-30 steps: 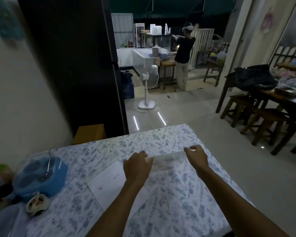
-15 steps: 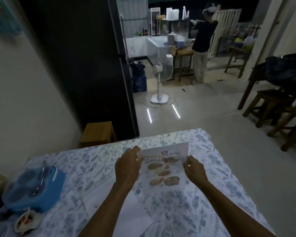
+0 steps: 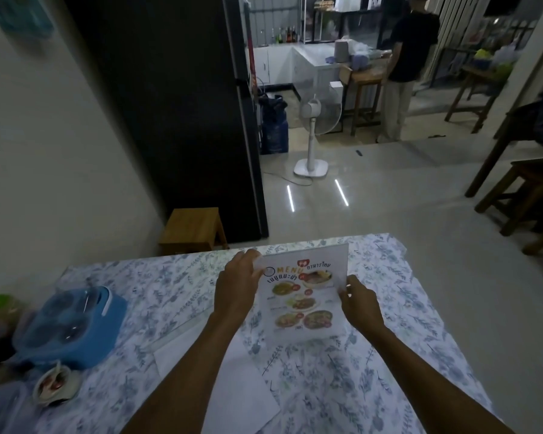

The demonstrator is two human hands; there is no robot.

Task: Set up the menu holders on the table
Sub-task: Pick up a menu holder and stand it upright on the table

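A clear menu holder (image 3: 304,296) with a printed food menu inside stands nearly upright on the table (image 3: 405,324), which has a floral cloth. My left hand (image 3: 237,286) grips its upper left edge. My right hand (image 3: 358,303) pinches its right edge lower down. A second clear holder (image 3: 182,335) and a white sheet of paper (image 3: 232,383) lie flat on the cloth under my left forearm.
A blue condiment caddy (image 3: 72,327) with a clear lid and a small cup (image 3: 55,383) sit at the table's left. A wooden stool (image 3: 192,227) stands beyond the table by a black fridge (image 3: 176,104). A floor fan (image 3: 314,120), stools at right and a person (image 3: 405,64) are farther off.
The holder was lifted from lying flat to standing upright with the menu facing me. My head came forward and tilted down, so the table looks closer.
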